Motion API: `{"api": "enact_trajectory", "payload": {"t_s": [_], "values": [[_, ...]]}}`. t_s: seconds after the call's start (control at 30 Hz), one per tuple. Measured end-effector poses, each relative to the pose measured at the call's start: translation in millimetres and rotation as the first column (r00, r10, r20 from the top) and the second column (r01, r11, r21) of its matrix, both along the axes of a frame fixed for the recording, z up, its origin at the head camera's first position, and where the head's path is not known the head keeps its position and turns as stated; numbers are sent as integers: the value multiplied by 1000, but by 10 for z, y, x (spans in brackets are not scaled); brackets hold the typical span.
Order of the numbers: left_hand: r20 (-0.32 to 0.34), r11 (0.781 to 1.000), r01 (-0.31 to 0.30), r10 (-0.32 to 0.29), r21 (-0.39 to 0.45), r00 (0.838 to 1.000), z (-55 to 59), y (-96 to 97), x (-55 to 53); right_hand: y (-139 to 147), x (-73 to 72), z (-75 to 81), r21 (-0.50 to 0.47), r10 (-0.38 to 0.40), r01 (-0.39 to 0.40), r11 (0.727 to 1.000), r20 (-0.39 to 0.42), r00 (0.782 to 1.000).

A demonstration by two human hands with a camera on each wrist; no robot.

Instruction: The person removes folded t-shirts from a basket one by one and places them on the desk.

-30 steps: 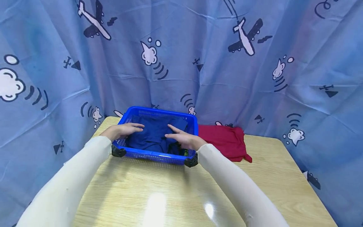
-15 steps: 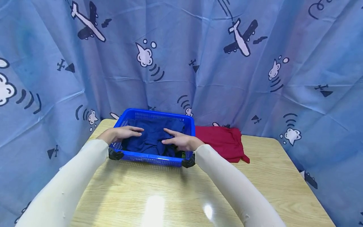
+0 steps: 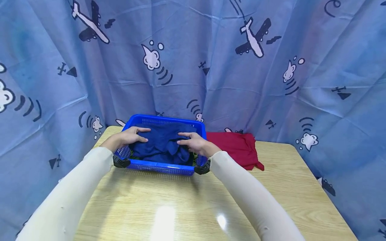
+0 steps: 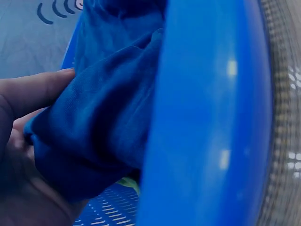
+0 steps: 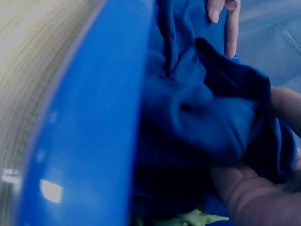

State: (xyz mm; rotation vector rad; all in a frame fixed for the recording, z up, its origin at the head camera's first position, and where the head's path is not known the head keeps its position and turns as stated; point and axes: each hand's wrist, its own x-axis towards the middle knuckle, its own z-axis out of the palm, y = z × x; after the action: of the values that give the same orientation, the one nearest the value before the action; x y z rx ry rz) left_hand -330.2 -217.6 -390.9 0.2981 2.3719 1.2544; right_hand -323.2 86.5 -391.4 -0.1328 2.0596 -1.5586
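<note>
A crumpled dark blue cloth (image 3: 161,142) lies in a blue plastic basket (image 3: 159,165) with mesh walls. My left hand (image 3: 128,136) holds its left side; in the left wrist view the thumb (image 4: 42,92) is on top of the cloth and the other fingers are mostly hidden beneath it. On the right side, my right hand (image 3: 197,144) grips a bunched fold, which in the right wrist view passes between thumb and fingers. Both wrists reach over the basket's front rim. A bit of yellow-green fabric (image 5: 197,218) shows under the blue cloth.
A dark red cloth (image 3: 233,149), laid flat, is to the right of the basket on the light wooden table (image 3: 241,201). Behind the table hangs a blue curtain (image 3: 181,50) printed with airplanes and clouds.
Both hands have gone from hovering with spread fingers over the dark blue cloth to gripping its two sides. The cloth's front right part is now bunched up, and yellow-green fabric shows at the left.
</note>
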Motion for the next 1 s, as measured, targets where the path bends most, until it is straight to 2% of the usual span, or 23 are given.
{"api": "enact_trajectory", "payload": {"t_s": [0.17,0.33,0.57,0.77,1.0], "values": [[-42,999,-23,24,33,999,59,-31,-18,84,-20,68,55,-38,42,998,-61,997],[-90,997,-26,32,66,995,131,-84,-10,120,-30,121,57,-33,38,998,-84,996],[-76,995,-12,19,95,997,210,-108,40,144,-11,166,39,-61,65,997,-113,992],[-78,992,-17,27,126,997,276,-154,94,193,11,241,-29,-60,56,998,-124,990],[-74,979,-15,31,206,997,346,-131,97,302,35,382,-151,-51,38,988,-82,995]]}}
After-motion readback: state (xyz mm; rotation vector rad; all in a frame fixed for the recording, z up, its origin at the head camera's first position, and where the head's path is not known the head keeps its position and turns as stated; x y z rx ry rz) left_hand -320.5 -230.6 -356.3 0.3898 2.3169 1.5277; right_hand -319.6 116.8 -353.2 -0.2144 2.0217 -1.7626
